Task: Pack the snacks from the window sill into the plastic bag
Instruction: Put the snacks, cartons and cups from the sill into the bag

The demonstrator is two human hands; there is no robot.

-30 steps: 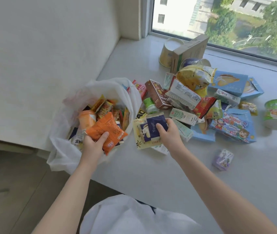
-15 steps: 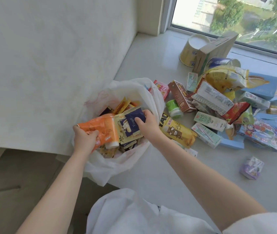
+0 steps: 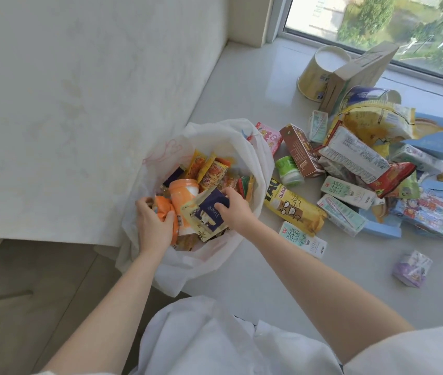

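A white plastic bag (image 3: 258,155) sits open at the sill's left edge, holding several snack packets and an orange-lidded bottle (image 3: 183,189). My left hand (image 3: 152,226) is inside the bag's near left side, gripping an orange packet (image 3: 165,209). My right hand (image 3: 235,208) holds a navy and cream packet (image 3: 205,215) over the bag's contents. To the right of the bag, a pile of snacks lies on the window sill (image 3: 242,82): a yellow cartoon packet (image 3: 293,207), a brown box (image 3: 301,150), a small green-capped bottle (image 3: 287,169) and several cartons.
A purple packet (image 3: 412,267) lies alone at the near right. A yellow paper tub (image 3: 320,71) and a leaning cardboard box (image 3: 358,74) stand by the window. Blue boxes (image 3: 436,136) fill the far right. A wall runs along the left; the floor lies below the bag.
My right hand carried the navy and cream packet from the sill into the bag. My left hand pushed the orange packet down into the bag's left side. The view shifted left.
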